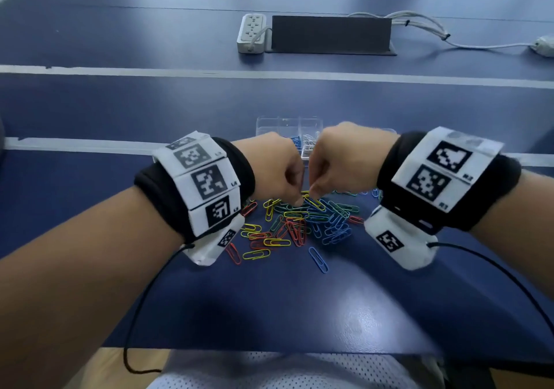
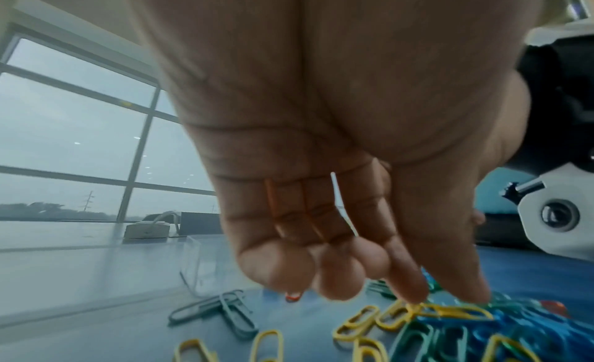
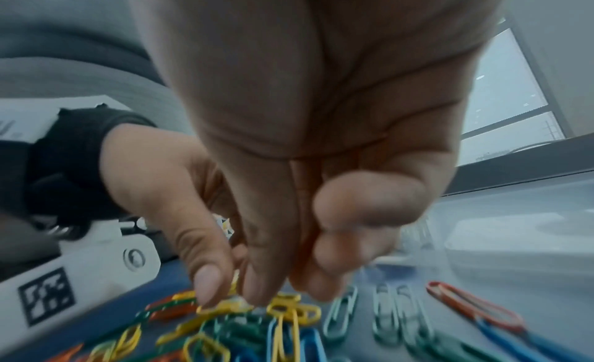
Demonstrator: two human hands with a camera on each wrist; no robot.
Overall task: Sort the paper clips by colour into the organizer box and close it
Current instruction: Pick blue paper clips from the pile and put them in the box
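A pile of coloured paper clips (image 1: 302, 224) lies on the blue table in front of me. Behind my hands stands the clear organizer box (image 1: 266, 125), open, with blue and white clips in its compartments. My left hand (image 1: 295, 201) hangs over the pile with its fingers curled round a white clip (image 2: 339, 202) and an orange clip (image 2: 273, 205) in the palm. Its thumb and forefinger touch a yellow clip (image 2: 450, 310). My right hand (image 1: 313, 195) is beside it, fingers curled, its thumb and forefinger pinching a yellow clip (image 3: 225, 305) on top of the pile.
A white power strip (image 1: 251, 33), a black stand (image 1: 329, 33) and white cables (image 1: 419, 24) lie at the far side. Stray clips spread left and right of the pile. The table's front edge (image 1: 269, 351) is close to my body.
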